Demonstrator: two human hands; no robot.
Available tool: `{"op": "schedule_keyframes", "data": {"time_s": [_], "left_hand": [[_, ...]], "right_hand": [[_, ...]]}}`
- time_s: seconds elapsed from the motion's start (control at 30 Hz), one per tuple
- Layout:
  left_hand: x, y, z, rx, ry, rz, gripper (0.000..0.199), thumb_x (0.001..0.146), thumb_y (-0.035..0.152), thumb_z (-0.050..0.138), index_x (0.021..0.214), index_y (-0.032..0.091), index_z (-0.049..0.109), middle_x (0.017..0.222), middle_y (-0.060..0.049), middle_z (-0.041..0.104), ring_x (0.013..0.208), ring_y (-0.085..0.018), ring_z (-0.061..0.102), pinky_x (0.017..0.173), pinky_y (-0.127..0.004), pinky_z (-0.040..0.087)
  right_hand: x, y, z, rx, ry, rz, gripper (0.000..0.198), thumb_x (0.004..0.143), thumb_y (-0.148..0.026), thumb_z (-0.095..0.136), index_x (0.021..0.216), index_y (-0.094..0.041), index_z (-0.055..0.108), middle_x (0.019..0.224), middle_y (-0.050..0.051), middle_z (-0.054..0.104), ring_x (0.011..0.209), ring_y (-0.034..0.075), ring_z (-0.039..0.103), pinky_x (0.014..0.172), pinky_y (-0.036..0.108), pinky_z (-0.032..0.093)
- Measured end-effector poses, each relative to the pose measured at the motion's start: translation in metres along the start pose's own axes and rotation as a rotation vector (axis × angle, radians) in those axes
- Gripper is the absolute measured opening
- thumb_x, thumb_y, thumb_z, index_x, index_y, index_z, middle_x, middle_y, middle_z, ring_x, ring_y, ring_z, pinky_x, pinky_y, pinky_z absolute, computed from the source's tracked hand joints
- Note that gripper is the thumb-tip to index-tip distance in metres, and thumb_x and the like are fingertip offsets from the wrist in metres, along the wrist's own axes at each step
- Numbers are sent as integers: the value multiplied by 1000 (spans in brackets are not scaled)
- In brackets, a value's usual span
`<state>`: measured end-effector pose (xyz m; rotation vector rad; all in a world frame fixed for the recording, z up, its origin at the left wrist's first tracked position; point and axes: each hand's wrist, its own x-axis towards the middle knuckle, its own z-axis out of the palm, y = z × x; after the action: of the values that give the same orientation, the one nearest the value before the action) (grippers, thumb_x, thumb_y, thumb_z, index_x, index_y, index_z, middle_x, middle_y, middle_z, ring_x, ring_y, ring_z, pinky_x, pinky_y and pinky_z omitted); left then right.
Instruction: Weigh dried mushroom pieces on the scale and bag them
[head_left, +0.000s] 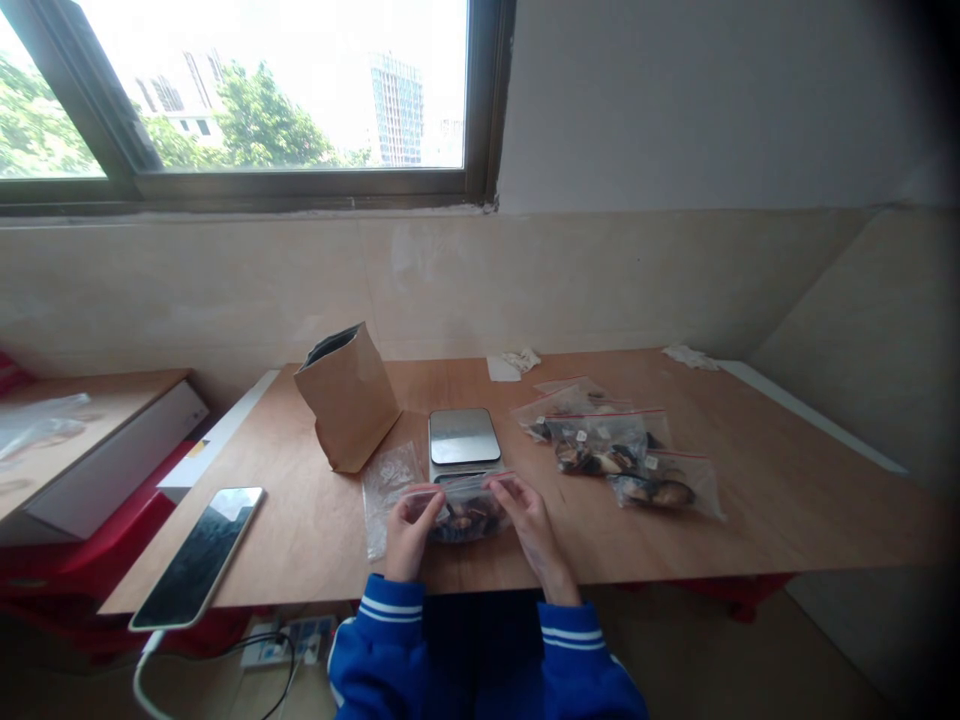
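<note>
Both hands work on one small clear zip bag [465, 512] that lies at the near edge of the table [787, 490], directly in front of the person. The left hand [409, 535] pinches the bag's left top corner and the right hand [529, 520] pinches its right top corner; fingers of each are closed narrowly on the plastic, thumbs toward the body. Dark pieces fill the lower part of the bag; what they are cannot be told.

Step in hand, as judged: the mouth of the bag is being pressed closed along its strip, or held taut for that. Whether the strip is already sealed cannot be told. The next move calls for even pressure run from one corner to the other, with the bag kept flat so the contents stay below the strip.

Pose: both forearms in blue sleeves with white cuff stripes come up from the lower frame, wrists low and close to the table edge, palms turned inward toward each other.

Just beyond the hands sits a small scale [463, 437], touching or nearly touching the bag's far edge. Beyond and left of the left hand stands an open brown paper pouch [347, 398], with an empty clear bag [386, 490] beside that hand. Right of the right hand lie several filled bags [607, 445] with red strips. Far left rests a phone [199, 553].
</note>
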<state>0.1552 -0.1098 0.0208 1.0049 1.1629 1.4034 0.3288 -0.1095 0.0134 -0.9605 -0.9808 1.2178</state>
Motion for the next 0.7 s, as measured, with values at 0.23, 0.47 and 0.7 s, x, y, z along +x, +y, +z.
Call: {"op": "schedule_keyframes", "data": {"time_s": [0.23,0.47,0.7], "left_hand": [[-1,6,1,-4,5,6,29,65,37,76,81,13,71,84,-5,68,81,-19,64,70,-27,52],[-8,14,9,-17,42,1,27,65,35,77,80,13,71,80,-4,68,79,-18,63,68,-25,52],[-8,11,9,-47,8,-54,32,62,36,78,82,13,71,83,-6,69,77,-18,64,59,-23,51]], "right_hand": [[0,-1,-2,-67,33,-71,21,77,-39,68,85,-20,65,85,1,69,84,18,63,78,28,48],[0,-2,1,-77,93,-79,24,74,-42,69,84,-20,65,81,1,68,80,19,62,73,28,49],[-3,-4,-1,18,16,-15,31,75,-44,68,96,-22,66,94,3,69,89,20,64,80,31,50]]}}
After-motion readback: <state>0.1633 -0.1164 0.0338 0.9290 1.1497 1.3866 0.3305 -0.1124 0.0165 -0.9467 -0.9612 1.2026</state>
